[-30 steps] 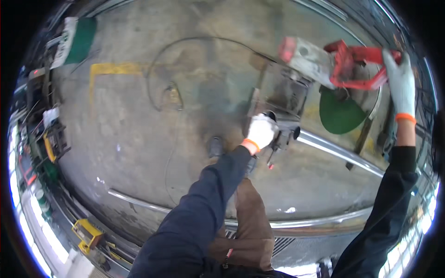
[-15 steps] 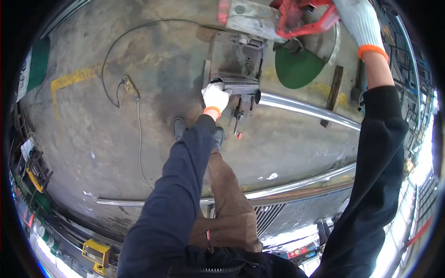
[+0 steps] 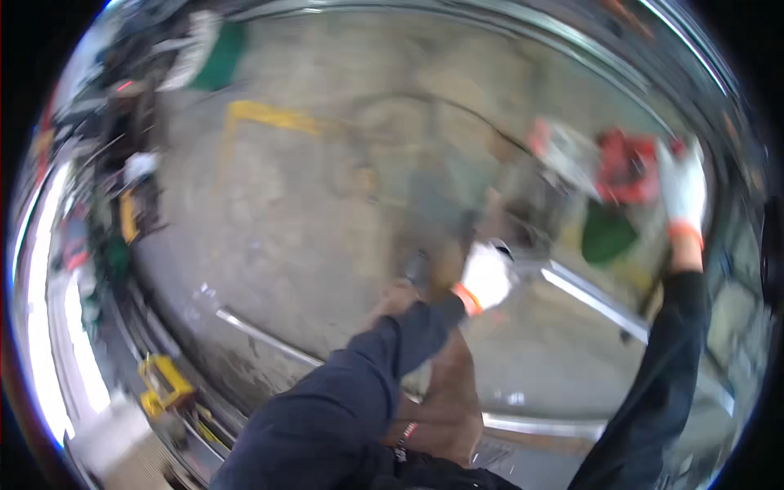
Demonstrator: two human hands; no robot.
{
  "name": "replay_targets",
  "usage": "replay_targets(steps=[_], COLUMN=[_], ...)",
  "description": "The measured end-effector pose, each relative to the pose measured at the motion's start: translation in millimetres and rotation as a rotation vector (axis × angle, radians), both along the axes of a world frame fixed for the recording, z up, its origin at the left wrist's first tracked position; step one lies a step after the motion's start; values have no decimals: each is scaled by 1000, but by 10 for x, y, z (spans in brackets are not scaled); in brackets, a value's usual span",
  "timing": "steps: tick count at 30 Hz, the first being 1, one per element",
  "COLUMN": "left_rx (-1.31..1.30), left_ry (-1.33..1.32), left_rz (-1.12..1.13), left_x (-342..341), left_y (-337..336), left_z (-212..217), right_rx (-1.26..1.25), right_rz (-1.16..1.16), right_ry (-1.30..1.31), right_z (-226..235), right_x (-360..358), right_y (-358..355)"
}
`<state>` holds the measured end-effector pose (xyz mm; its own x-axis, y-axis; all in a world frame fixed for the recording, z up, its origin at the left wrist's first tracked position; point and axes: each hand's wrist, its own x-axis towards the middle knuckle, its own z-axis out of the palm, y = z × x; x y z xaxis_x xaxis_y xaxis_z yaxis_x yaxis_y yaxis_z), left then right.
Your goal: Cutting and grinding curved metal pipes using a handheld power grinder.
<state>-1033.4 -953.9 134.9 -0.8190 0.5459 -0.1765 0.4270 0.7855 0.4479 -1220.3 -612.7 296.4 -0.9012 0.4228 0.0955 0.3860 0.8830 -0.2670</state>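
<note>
Red-and-grey cut-off saw (image 3: 612, 175): here it is, up at the right hand, its green round disc (image 3: 608, 237) hanging below the red frame.
Right hand (image 3: 684, 184): white glove, orange cuff, fingers closed on the red handle at the saw's right end.
Left hand (image 3: 487, 273): white-gloved too, down and left of the saw, against a dark rounded metal part (image 3: 504, 247) (all blurred, so I cannot tell how tight the fingers are).
Shiny straight metal tube (image 3: 592, 298): slanting away to the lower right, below the saw.
Grey concrete floor (image 3: 310, 220): spreading left of the saw, marked with a yellow painted line (image 3: 273, 116).
</note>
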Motion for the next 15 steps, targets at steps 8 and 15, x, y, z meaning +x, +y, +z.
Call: replay_targets(steps=[8,15], left_rx=[-138,-284], left_ry=[-127,497], left_rz=[280,482], left_x=[-897,-3440], left_y=[-2080,-5595], left_z=[376,2786], right_rx=[-164,-62], right_rz=[-31,-167], right_ry=[-13,-78], right_z=[-170,10], right_x=[-2,8], right_y=[-121,-133])
